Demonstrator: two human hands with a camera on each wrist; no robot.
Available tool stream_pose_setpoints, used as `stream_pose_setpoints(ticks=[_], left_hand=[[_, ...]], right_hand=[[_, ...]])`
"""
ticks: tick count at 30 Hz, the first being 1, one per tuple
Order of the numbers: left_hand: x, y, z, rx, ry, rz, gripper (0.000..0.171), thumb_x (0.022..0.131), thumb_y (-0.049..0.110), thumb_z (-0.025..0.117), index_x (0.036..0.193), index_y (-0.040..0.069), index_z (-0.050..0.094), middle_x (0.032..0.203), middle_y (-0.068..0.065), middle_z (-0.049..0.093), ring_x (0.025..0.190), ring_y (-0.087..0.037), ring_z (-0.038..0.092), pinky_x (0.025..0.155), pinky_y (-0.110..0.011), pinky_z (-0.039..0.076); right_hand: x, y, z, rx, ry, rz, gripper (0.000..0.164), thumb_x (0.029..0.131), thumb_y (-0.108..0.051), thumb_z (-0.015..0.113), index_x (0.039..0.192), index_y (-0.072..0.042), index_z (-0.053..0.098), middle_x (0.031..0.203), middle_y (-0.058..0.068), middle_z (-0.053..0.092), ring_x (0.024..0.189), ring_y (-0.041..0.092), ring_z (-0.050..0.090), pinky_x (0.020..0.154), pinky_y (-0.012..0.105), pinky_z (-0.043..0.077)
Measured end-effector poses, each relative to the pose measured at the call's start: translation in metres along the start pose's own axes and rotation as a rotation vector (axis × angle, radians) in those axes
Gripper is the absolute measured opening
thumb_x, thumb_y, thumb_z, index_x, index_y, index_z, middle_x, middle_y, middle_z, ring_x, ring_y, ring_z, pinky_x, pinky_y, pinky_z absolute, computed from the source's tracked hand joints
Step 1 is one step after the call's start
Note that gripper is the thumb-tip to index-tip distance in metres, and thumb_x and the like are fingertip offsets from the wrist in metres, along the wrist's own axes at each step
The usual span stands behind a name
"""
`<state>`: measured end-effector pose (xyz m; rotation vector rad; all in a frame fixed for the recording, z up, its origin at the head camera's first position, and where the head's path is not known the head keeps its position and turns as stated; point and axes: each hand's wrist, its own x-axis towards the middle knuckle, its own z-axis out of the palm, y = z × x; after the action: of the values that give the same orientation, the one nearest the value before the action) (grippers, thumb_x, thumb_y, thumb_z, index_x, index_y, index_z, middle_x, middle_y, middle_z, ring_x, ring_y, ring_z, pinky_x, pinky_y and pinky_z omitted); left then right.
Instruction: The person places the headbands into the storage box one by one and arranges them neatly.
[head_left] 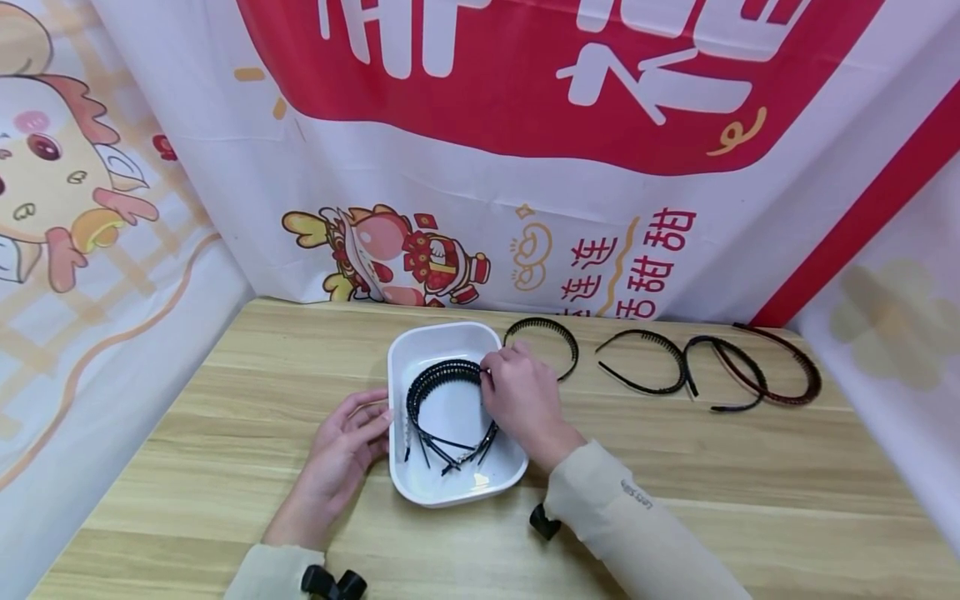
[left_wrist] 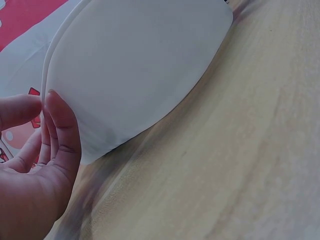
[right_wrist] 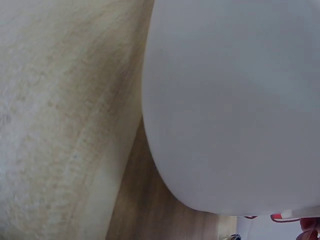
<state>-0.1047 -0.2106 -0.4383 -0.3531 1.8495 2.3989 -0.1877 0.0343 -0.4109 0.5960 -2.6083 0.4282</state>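
tray: white, rounded rectangle (head_left: 442, 342) on the wooden table (head_left: 225, 417), set near the table's middle; every place below is given from this tray

headbands in tray: a bunch of black headbands (head_left: 442, 379) lying in the tray, arcs toward its far end, thin ends fanned toward its near end

right hand: the right hand (head_left: 521, 400) reaches over the tray's right rim; fingers curled and pinching the right side of the bunch at the top of the arc; cream sleeve (head_left: 637, 525) trails off past the tray's near right corner

left hand: the left hand (head_left: 345, 446) lies just left of the tray, palm turned toward it, fingers nearly straight and held close together, tips against the left wall; holds nothing; in the left wrist view the fingertips (left_wrist: 62, 117) touch the white wall (left_wrist: 145, 65)

right wrist view: only the tray's white outer wall (right_wrist: 235, 100) and table; the hand does not show here

loose headbands: right of the tray on the table, one black toothed band (head_left: 555, 333) just beside the far right corner, partly behind the right hand; further right a second black band (head_left: 652, 358); beyond it a black band (head_left: 723, 375) overlapping a dark reddish one (head_left: 787, 371), well apart from the tray

backdrop: printed banner (head_left: 525, 125) in red and white behind the tray, cartoon figures on it
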Motion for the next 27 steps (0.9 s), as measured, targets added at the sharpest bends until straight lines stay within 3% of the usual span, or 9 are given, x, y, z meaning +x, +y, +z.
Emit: stream_pose_setpoints(ticks=[9, 27], left_hand=[[0.0001, 0.0006, 0.0000, 0.005, 0.003, -0.011, 0.039, 0.102, 0.002, 0.066, 0.140, 0.008, 0.056, 0.110, 0.004, 0.072, 0.094, -0.012, 0.069, 0.084, -0.027, 0.061], [-0.0003, 0.0015, 0.0002, 0.010, 0.005, -0.019, 0.039, 0.102, 0.003, 0.066, 0.140, 0.009, 0.057, 0.110, 0.004, 0.071, 0.095, -0.013, 0.069, 0.084, -0.028, 0.061]], right_hand=[[-0.0004, 0.0009, 0.0021, -0.031, 0.019, -0.034, 0.004, 0.093, -0.014, 0.079, 0.097, -0.013, 0.080, 0.094, 0.001, 0.080, 0.085, 0.019, 0.062, 0.060, 0.036, 0.060], [-0.0003, 0.0015, 0.0023, 0.015, -0.003, 0.001, 0.006, 0.091, -0.010, 0.079, 0.095, -0.015, 0.080, 0.093, -0.001, 0.079, 0.084, 0.017, 0.059, 0.059, 0.036, 0.058]])
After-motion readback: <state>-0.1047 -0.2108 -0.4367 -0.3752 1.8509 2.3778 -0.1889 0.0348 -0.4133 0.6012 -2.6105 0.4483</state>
